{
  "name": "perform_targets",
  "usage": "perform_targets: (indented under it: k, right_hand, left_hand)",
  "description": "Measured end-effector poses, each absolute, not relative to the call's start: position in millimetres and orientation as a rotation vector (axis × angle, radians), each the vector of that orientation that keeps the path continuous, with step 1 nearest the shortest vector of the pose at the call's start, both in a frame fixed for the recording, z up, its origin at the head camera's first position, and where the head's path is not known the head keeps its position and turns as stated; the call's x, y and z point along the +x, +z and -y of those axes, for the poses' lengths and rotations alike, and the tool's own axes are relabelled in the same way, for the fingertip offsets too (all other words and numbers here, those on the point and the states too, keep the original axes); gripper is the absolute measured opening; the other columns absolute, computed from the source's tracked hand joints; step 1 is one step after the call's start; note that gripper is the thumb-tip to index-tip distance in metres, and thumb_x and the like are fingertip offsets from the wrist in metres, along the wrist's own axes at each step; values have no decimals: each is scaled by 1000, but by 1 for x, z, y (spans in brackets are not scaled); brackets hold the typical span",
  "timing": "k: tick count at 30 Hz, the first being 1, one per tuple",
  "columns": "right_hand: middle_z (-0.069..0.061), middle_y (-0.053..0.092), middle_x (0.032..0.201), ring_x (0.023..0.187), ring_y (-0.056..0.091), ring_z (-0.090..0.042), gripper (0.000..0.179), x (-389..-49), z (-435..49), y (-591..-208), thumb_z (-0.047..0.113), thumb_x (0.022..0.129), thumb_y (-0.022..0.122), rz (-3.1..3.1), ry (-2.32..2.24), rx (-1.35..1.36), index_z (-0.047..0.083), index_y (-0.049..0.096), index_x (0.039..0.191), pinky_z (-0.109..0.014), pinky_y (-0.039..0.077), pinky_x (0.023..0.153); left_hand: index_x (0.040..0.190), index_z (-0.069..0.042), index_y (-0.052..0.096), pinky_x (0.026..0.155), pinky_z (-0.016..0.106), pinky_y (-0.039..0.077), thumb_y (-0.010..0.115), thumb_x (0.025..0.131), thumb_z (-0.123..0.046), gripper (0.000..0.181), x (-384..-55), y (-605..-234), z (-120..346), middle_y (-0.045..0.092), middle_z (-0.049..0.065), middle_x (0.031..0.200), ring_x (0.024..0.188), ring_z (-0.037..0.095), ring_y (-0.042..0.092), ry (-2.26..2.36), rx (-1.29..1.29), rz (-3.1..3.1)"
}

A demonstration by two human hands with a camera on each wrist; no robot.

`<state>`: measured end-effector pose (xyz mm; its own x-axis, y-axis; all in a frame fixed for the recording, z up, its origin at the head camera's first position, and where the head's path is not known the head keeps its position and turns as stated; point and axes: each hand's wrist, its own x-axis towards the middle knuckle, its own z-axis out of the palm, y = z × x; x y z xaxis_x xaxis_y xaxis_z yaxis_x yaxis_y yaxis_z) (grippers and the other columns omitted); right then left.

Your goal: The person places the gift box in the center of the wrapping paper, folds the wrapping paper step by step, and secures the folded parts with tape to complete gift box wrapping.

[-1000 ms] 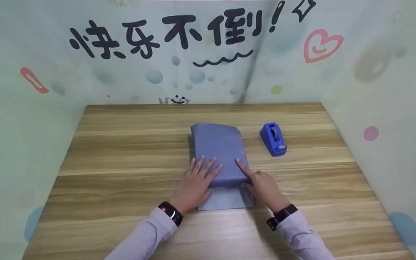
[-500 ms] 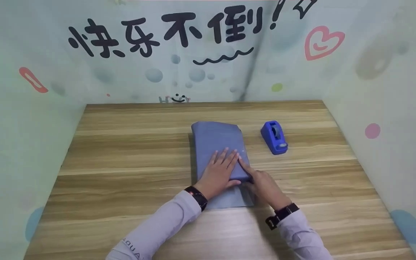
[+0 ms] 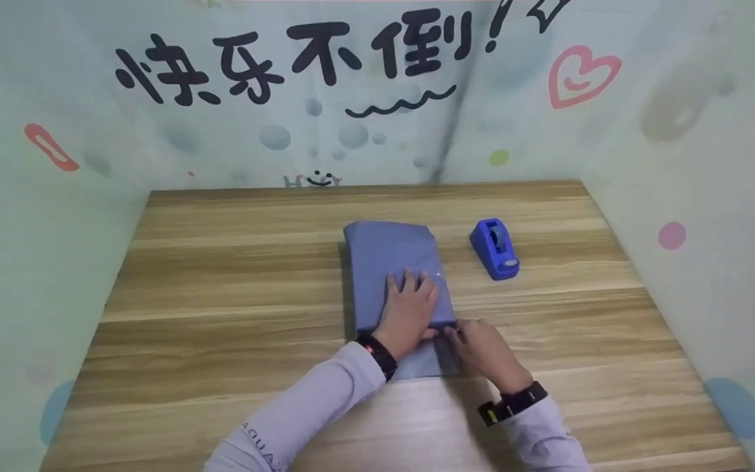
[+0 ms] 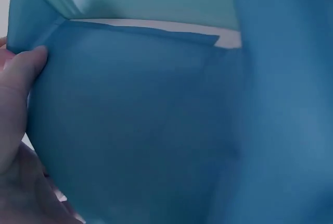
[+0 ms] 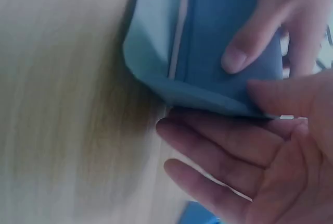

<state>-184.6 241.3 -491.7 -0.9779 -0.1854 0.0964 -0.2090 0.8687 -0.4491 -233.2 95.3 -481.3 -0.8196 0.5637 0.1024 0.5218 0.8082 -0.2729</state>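
Observation:
A box-shaped package (image 3: 377, 262) wrapped in blue paper lies on the table, with a lighter paper flap (image 3: 426, 367) spread out at its near end. My left hand (image 3: 410, 305) rests on top of the package, and in the right wrist view its thumb (image 5: 237, 60) presses the near end face. At the near right corner my right hand (image 3: 487, 351) pinches the paper. The right wrist view has its thumb on the inner side and its fingers (image 5: 223, 146) along the outer side. In the left wrist view, the end face (image 4: 135, 114) is covered by folded-in paper.
A blue tape dispenser (image 3: 495, 249) stands on the wooden table (image 3: 220, 295), to the right of the package. Printed fabric walls (image 3: 364, 157) border the table at the back and both sides.
My left hand has moved right across the package top, and its thumb now reaches the near end. My right forefinger has left the top and come down to the corner.

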Motion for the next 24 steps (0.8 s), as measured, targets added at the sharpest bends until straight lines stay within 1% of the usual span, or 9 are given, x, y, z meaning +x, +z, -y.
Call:
perform_targets:
  k: [2, 4, 6, 12, 18, 21, 24]
  right_hand:
    - [-11, 54, 56, 51, 53, -26, 25, -182, -238, -492, 11, 88, 58, 2965, 597, 286, 4, 55, 64, -41, 44, 47]
    - [-14, 55, 55, 51, 56, -32, 25, -180, -236, -493, 10, 87, 59, 2948, 509, 274, 3, 54, 64, -44, 44, 46]
    - [-16, 57, 57, 52, 58, -35, 25, -179, -235, -493, 11, 87, 59, 2945, 465, 259, 2, 55, 64, -46, 45, 47]
    - [-9, 54, 55, 51, 53, -27, 27, -182, -238, -486, 16, 86, 61, 3002, 498, 231, 6, 54, 62, -43, 44, 48]
    - [-12, 51, 52, 50, 54, -33, 28, -184, -239, -478, 8, 81, 62, 2971, 359, 372, 5, 50, 56, -46, 43, 48]
    - [-12, 51, 50, 49, 53, -34, 32, -182, -236, -478, 10, 80, 63, 2954, 304, 341, 5, 49, 52, -47, 43, 46]
    - [-10, 52, 49, 46, 52, -32, 32, -178, -232, -481, 13, 78, 64, 2938, 314, 254, 6, 49, 51, -46, 43, 45]
  left_hand:
    - [129, -17, 45, 97, 54, 40, 63, 68, -69, 83, -233, -482, -99, 44, 3, 136, 126, 31, 41, 386, -813, 2804]
    - [128, -18, 45, 97, 54, 40, 62, 66, -71, 83, -232, -484, -102, 44, 2, 135, 126, 30, 41, 412, -773, 2798]
    - [128, -20, 44, 98, 54, 40, 60, 67, -73, 82, -231, -485, -104, 43, 1, 135, 127, 29, 40, 443, -742, 2797]
    - [130, -22, 43, 100, 56, 37, 60, 70, -70, 78, -229, -488, -107, 41, 0, 138, 130, 30, 38, 472, -740, 2805]
    - [131, -22, 43, 101, 57, 36, 61, 69, -70, 81, -229, -492, -107, 41, 2, 139, 131, 31, 37, 428, -722, 2815]
    - [131, -22, 42, 102, 57, 35, 62, 68, -70, 82, -228, -492, -107, 41, 2, 139, 131, 31, 37, 412, -708, 2827]
    - [131, -22, 42, 102, 57, 34, 63, 68, -69, 82, -228, -491, -107, 40, 2, 139, 132, 31, 36, 407, -707, 2844]
